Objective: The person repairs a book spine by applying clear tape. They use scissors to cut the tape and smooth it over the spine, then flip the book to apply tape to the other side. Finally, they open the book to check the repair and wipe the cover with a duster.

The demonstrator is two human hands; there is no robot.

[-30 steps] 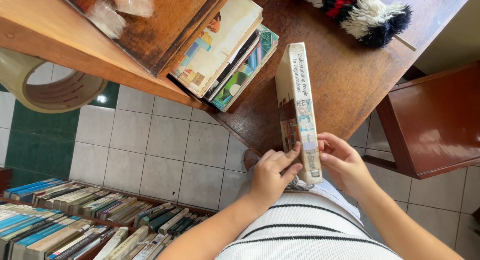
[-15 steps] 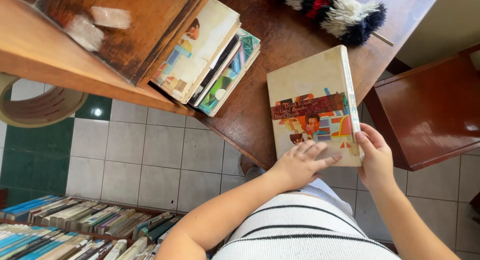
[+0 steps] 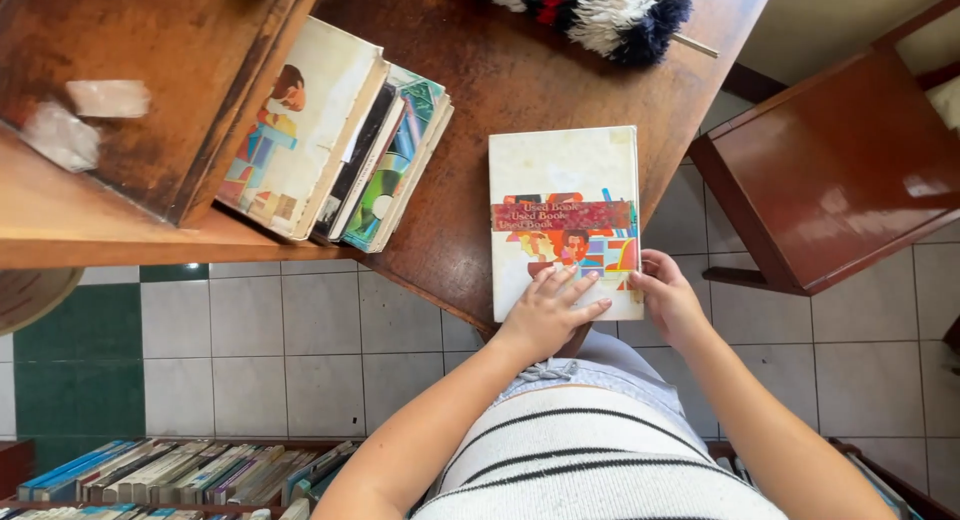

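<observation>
A low box (image 3: 180, 470) on the floor holds a row of books standing spine-up. On the desk (image 3: 480, 70) a cream book (image 3: 562, 180) lies flat, cover up, its near end at the desk's edge. The left hand (image 3: 548, 308) lies flat and spread on its cover; the right hand (image 3: 668, 295) grips its near right corner. A stack of books (image 3: 340, 140) lies well apart, bare wood between them.

The left hand (image 3: 548, 315) hides the book's (image 3: 562, 195) lower cover.

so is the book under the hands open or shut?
Shut: the book lies flat on the table, front cover up, left hand resting on it.
</observation>
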